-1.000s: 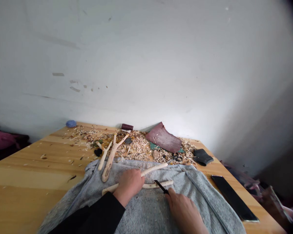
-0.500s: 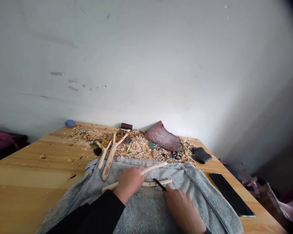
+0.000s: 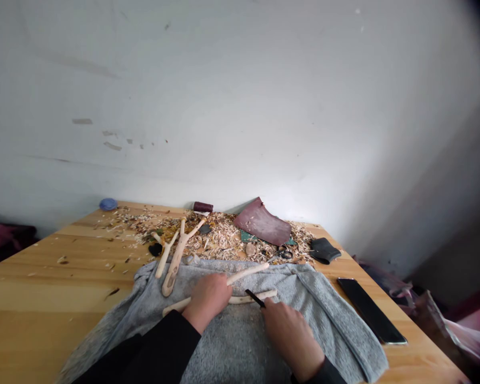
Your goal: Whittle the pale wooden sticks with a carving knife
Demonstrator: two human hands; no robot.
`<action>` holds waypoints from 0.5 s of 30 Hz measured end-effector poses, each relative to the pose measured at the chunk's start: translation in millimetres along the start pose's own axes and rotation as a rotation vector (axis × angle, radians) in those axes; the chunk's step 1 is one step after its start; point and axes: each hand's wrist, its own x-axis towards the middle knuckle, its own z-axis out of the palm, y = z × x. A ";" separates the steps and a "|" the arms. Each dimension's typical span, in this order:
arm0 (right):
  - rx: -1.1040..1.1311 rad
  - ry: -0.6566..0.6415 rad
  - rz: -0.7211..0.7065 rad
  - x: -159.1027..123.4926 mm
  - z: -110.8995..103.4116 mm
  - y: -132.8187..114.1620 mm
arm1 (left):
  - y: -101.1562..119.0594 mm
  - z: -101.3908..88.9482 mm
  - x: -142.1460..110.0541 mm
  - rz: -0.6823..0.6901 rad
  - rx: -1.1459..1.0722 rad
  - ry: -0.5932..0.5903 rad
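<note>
My left hand (image 3: 210, 298) is closed around a peeled, pale forked stick (image 3: 248, 273) over a grey cloth. The handle end sticks out to the left of my fist, and two prongs spread to the right. In my right hand (image 3: 290, 330) is a small knife with a dark blade (image 3: 255, 298), its handle mostly hidden by my fingers. The blade lies across the nearer prong (image 3: 268, 294); whether it cuts in is too small to tell. Beneath both hands the grey cloth (image 3: 240, 346) covers the table's front.
Two peeled forked sticks (image 3: 175, 269) (image 3: 162, 261) lie at left. Behind are wood shavings (image 3: 220, 240), brown leather (image 3: 264, 224), scissors (image 3: 286, 254), a dark thread spool (image 3: 202, 207) and a blue round item (image 3: 108, 204). A black piece (image 3: 324, 250) and phone (image 3: 370, 309) lie right.
The whole view has shifted slightly, so everything sits a little further left. Both hands keep their grips, and the blade stays at nearly the same place on the nearer prong.
</note>
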 end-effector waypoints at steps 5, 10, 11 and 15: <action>-0.022 0.021 0.009 2.1 4.9 -2.2 | -0.2 1.0 1.6 0.001 0.008 -0.009; -0.008 0.039 0.025 3.5 7.1 -4.2 | -0.4 0.6 2.4 0.001 0.007 -0.015; -0.002 0.044 0.027 3.9 7.2 -4.8 | -0.4 0.4 2.6 -0.002 0.006 -0.017; 0.040 0.019 0.039 7.2 7.0 -5.9 | -0.9 0.5 3.9 -0.010 0.001 -0.027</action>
